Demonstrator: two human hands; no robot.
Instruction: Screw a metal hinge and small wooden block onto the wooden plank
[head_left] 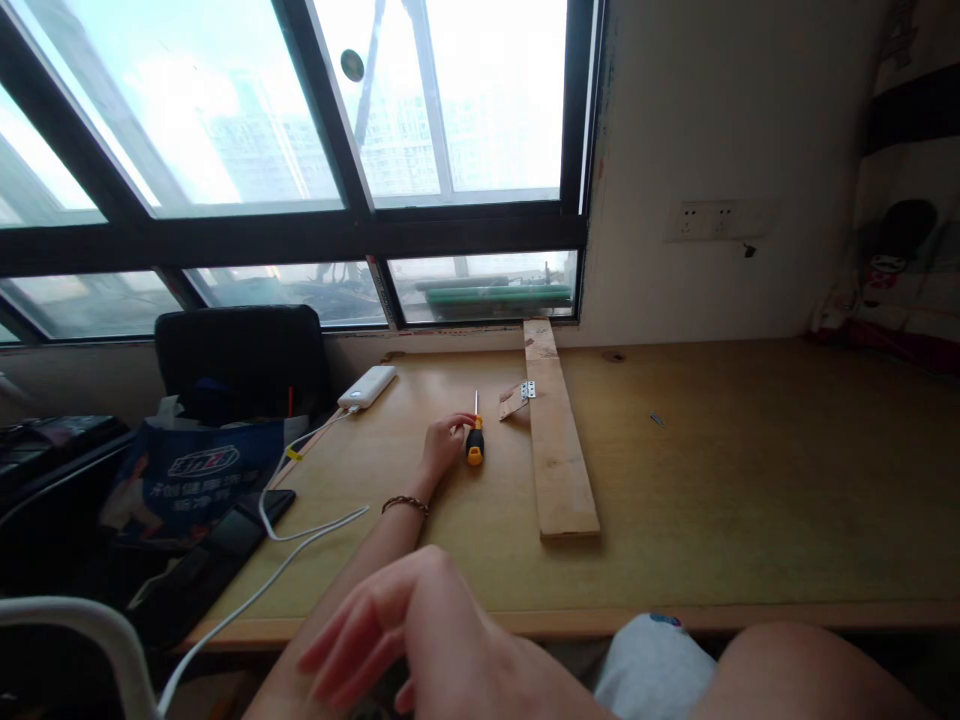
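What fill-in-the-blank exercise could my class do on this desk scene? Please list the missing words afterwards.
1. The left hand is at the handle of a ____.
2. The bracelet is worn on the ____ wrist.
3. In the picture, the small metal fasteners lie to the ____ of the long wooden board.
4. The device with a cable plugged into it is ____ in colour.

Missing words: screwdriver; left; right; white.

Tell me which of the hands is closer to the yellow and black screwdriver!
Left. The left hand is at the screwdriver, just beside its handle; the right hand is farther back, nearer the camera.
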